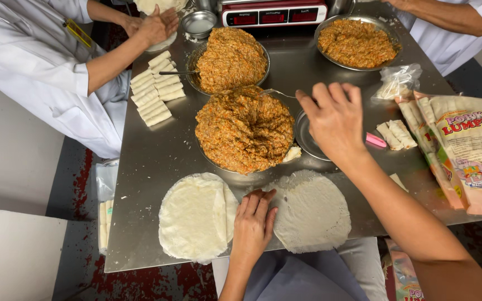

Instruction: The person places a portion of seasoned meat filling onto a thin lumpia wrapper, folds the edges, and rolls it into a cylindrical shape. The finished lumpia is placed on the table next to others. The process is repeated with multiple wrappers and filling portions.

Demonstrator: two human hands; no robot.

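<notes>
Steel tabletop carries, from the left, rows of rolled lumpia, a stack of round wrappers and one wrapper laid apart. The left hand rests flat between them, fingers together. A heaped bowl of orange filling sits behind. The right hand pinches a spoon handle over a small dish, with printed bags rightmost.
</notes>
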